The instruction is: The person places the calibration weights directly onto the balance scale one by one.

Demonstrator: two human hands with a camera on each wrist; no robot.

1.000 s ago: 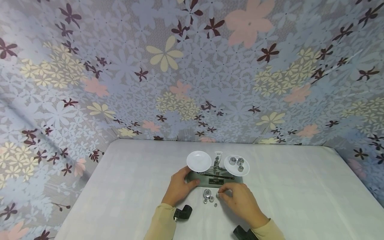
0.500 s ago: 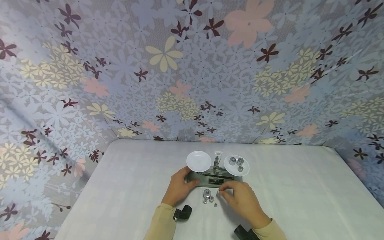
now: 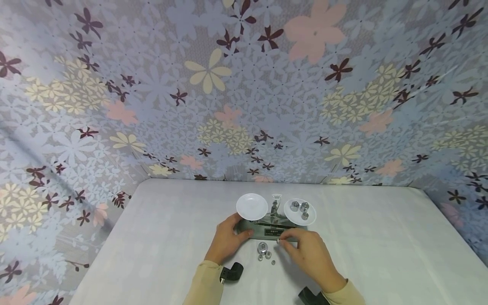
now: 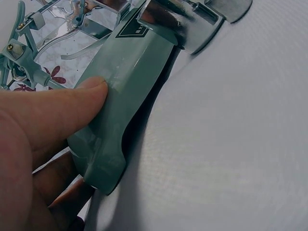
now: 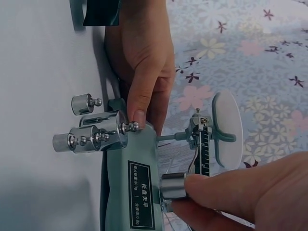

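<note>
A balance scale with a green base (image 4: 127, 77) and two white pans stands on the table. My left hand (image 3: 226, 239) grips the left end of that base, thumb on its top face and the other fingers behind. Between thumb and fingers, my right hand (image 3: 309, 254) pinches a small cylindrical metal weight (image 5: 173, 186), just in front of the base's label. Three metal weights (image 3: 304, 206) sit on the right pan (image 3: 291, 215), while the left pan (image 3: 252, 206) is bare. In front of the scale, a large weight (image 3: 262, 248) stands among several smaller ones.
White cloth covers the table (image 3: 179, 220). Behind and to the sides hangs flower-patterned fabric (image 3: 267, 106). A black wrist camera (image 3: 232, 272) is strapped at the left sleeve, and another black device (image 3: 310, 295) at the right sleeve.
The right hand has lifted the pinched weight slightly and brought it toward the scale's base. My left hand keeps its grip on the base, and the other weights stay put.
</note>
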